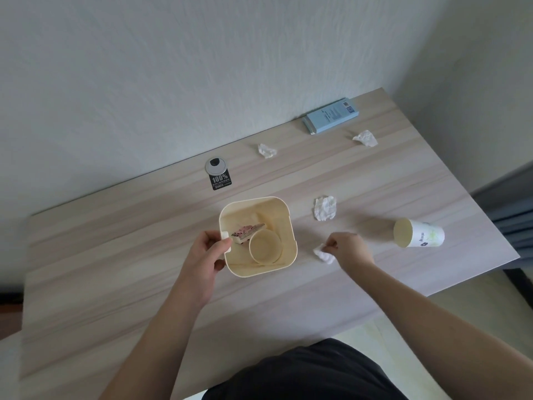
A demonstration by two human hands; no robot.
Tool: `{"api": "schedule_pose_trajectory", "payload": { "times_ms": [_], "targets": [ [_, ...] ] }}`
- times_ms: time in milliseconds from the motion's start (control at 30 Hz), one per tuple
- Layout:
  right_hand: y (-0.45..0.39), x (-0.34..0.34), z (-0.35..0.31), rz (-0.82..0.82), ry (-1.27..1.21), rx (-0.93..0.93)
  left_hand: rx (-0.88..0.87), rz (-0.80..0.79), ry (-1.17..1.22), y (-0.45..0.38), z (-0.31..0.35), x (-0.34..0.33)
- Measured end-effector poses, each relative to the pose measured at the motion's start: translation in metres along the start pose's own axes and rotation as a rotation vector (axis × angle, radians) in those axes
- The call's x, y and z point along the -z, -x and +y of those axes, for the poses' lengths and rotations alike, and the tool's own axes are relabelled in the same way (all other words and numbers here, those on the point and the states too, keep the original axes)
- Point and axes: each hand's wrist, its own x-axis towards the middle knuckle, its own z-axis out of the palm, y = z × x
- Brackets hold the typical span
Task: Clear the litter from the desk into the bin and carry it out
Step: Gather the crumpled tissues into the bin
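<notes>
Cream plastic, the bin (288, 226) stands on the desk (144, 284) with its left rim handle pinched by the left hand (206, 252), thumb over the tab. Inside lie a cup (264, 245) and a patterned wrapper (247, 230). The right hand (347, 249) pinches a crumpled tissue (323, 255) just beside the bin's right wall; its fingers are curled round the wad.

To do this step well, I would lift the tissue clear of the rim, release it over the opening rather than flicking it, and keep the left hand steadying the bin. Three more wads (325, 208) (267, 151) (365, 138), a fallen paper cup (418, 232) and a blue box (331, 115) lie farther off, so much remains before carrying out.
</notes>
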Motion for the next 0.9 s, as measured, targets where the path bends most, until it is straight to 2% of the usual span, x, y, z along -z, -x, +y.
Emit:
{"api": "schedule_pose_trajectory", "payload": {
  "times_ms": [233, 467, 567, 667, 800, 900],
  "targets": [
    [-0.048, 0.040, -0.026, 0.088, 0.046, 0.074, 0.013, 0.061, 0.027, 0.000, 0.000, -0.005],
    [-0.077, 0.026, -0.019, 0.143, 0.142, 0.132, 0.012, 0.098, 0.035, 0.002, 0.000, -0.001],
    [-0.081, 0.020, -0.015, 0.118, 0.133, 0.148, 0.007, 0.108, 0.039, 0.004, -0.002, 0.005],
    [-0.079, 0.015, -0.008, 0.130, 0.044, 0.184, -0.001, 0.116, 0.035, 0.009, -0.003, 0.008],
    [-0.054, 0.017, -0.011, 0.216, -0.244, 0.150, -0.013, 0.124, 0.053, 0.014, -0.004, 0.008],
    [-0.024, 0.028, -0.034, 0.311, -0.417, 0.213, -0.013, 0.127, 0.064, 0.017, -0.007, 0.006]
  ]
}}
